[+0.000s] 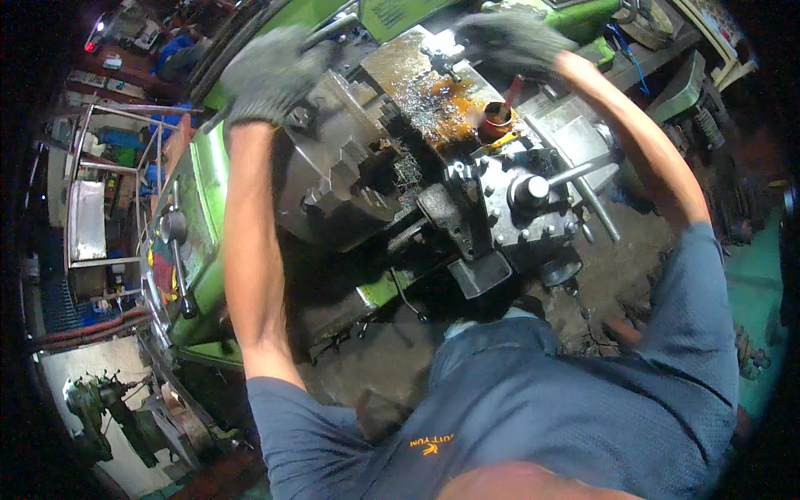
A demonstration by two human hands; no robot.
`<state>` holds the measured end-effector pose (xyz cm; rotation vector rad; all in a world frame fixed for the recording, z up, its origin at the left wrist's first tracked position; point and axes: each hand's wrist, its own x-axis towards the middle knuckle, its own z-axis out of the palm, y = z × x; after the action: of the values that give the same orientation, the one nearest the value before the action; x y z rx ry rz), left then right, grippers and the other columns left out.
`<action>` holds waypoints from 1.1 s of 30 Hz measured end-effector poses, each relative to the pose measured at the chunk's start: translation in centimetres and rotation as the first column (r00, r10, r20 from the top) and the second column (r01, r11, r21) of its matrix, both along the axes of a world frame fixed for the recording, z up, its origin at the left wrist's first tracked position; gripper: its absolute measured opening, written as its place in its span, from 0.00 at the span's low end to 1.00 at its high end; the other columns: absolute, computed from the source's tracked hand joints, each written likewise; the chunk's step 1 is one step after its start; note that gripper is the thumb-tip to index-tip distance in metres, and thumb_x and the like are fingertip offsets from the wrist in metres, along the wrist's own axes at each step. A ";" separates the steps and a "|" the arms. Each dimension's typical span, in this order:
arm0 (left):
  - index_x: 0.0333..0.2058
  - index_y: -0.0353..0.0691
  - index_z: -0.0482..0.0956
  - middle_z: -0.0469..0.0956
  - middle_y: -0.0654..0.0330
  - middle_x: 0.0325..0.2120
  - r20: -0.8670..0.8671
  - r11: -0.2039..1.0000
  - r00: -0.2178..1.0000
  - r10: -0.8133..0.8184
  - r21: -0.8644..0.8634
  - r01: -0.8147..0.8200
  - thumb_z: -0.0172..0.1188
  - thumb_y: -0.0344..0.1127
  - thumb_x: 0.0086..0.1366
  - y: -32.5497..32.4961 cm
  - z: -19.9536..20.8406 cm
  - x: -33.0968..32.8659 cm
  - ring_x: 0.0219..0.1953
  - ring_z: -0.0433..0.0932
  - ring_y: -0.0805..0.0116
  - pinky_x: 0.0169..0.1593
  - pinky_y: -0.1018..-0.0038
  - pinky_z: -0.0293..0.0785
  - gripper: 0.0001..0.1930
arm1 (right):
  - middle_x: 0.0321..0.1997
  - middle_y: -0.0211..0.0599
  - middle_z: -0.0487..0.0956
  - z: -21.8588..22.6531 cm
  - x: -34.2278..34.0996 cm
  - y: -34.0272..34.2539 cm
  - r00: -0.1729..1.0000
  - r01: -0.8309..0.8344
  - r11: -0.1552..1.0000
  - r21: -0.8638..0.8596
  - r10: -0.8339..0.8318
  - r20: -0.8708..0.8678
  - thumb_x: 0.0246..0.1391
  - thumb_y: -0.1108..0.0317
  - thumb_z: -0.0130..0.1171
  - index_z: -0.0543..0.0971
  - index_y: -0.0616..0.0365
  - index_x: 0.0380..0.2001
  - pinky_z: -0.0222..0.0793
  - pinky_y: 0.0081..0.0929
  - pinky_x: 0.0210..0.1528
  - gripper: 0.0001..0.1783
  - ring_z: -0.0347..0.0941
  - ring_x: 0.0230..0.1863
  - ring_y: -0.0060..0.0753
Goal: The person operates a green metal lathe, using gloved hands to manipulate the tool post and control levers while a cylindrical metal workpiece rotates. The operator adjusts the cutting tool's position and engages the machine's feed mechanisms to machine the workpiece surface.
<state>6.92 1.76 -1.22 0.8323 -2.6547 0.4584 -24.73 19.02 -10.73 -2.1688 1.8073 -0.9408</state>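
My left hand, in a grey work glove, is over the far left side of a large lathe chuck with stepped jaws. A metal bar shows just beyond its fingers; motion blur hides whether they grip it. Reaching to the far side, my right hand, gloved too, is beside a small bright metal fitting above an oily metal surface. Its fingers are smeared, so a hold cannot be made out. Nearer to me sits the square tool post with its lever handle.
A small red-brown pot with a brush in it stands on the oily surface, near a yellow-handled tool. The green headstock carries a black-knobbed lever. A metal rack stands at the left.
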 end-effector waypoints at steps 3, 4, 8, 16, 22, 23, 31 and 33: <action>0.39 0.51 0.85 0.82 0.50 0.31 -0.062 0.948 0.950 0.305 0.111 -0.297 0.59 0.56 0.61 0.5 -0.9 4.2 0.37 0.82 0.45 0.40 0.55 0.75 0.18 | 0.42 0.44 0.85 -0.5 -4.0 11.7 0.937 0.303 0.945 -0.125 -0.319 -0.140 0.63 0.52 0.60 0.84 0.53 0.47 0.76 0.35 0.44 0.19 0.82 0.40 0.32; 0.39 0.51 0.85 0.82 0.50 0.31 -0.069 0.961 0.963 0.261 0.111 -0.253 0.58 0.55 0.61 0.5 -0.8 4.1 0.37 0.82 0.45 0.40 0.55 0.75 0.18 | 0.39 0.44 0.85 -1.9 -5.8 16.0 0.879 0.469 0.883 0.027 -0.464 -0.116 0.63 0.53 0.59 0.85 0.55 0.43 0.76 0.36 0.44 0.18 0.82 0.39 0.35; 0.35 0.52 0.84 0.82 0.51 0.30 -0.073 0.983 0.986 0.148 -0.096 -0.154 0.57 0.53 0.60 -0.4 -1.8 4.5 0.35 0.82 0.45 0.38 0.53 0.74 0.15 | 0.39 0.47 0.84 -9.8 -2.8 27.7 0.782 0.597 0.653 0.466 -0.603 -0.157 0.59 0.44 0.61 0.83 0.56 0.40 0.75 0.40 0.46 0.25 0.82 0.43 0.48; 0.31 0.51 0.81 0.80 0.52 0.28 -0.156 0.991 0.986 0.060 -0.112 -0.078 0.59 0.50 0.58 2.2 -2.7 4.9 0.33 0.81 0.46 0.35 0.53 0.75 0.11 | 0.32 0.52 0.80 -16.3 2.7 29.3 0.640 0.657 0.561 0.504 -0.768 0.019 0.64 0.47 0.57 0.81 0.60 0.34 0.70 0.44 0.39 0.23 0.76 0.33 0.48; 0.29 0.49 0.81 0.79 0.53 0.25 -0.167 0.986 0.986 -0.012 -0.167 -0.016 0.60 0.47 0.54 4.7 -3.3 5.7 0.29 0.80 0.49 0.33 0.56 0.75 0.11 | 0.21 0.38 0.72 -11.3 -4.7 26.5 0.755 0.505 0.821 0.267 -0.570 0.325 0.66 0.54 0.59 0.81 0.60 0.31 0.66 0.33 0.28 0.19 0.66 0.24 0.26; 0.27 0.48 0.80 0.79 0.53 0.24 -0.167 0.984 0.985 -0.032 -0.177 0.002 0.60 0.45 0.53 5.4 -3.4 5.5 0.28 0.79 0.49 0.33 0.56 0.74 0.09 | 0.20 0.39 0.72 -9.8 -5.5 25.3 0.802 0.471 0.859 0.198 -0.511 0.308 0.66 0.54 0.60 0.81 0.60 0.31 0.66 0.33 0.28 0.19 0.67 0.23 0.26; 0.23 0.44 0.77 0.75 0.52 0.20 -0.185 0.961 0.980 -0.070 -0.277 0.016 0.62 0.45 0.50 8.1 -4.2 5.6 0.26 0.77 0.49 0.31 0.56 0.72 0.11 | 0.22 0.43 0.76 -1.9 -5.4 16.6 0.955 0.156 0.966 0.207 -0.201 0.218 0.61 0.56 0.64 0.82 0.63 0.35 0.68 0.35 0.30 0.17 0.70 0.25 0.27; 0.23 0.45 0.78 0.75 0.52 0.20 -0.179 0.956 0.983 -0.044 -0.292 -0.011 0.63 0.47 0.51 8.2 -4.6 5.5 0.26 0.77 0.50 0.31 0.56 0.72 0.12 | 0.22 0.44 0.78 -2.1 -5.2 15.4 0.973 0.087 0.987 0.138 -0.114 0.201 0.60 0.56 0.65 0.83 0.64 0.36 0.69 0.35 0.31 0.18 0.71 0.25 0.27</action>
<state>12.39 10.01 -5.86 0.7219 -2.3481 0.7132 -29.92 34.44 -12.79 -1.8428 1.8355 -1.0019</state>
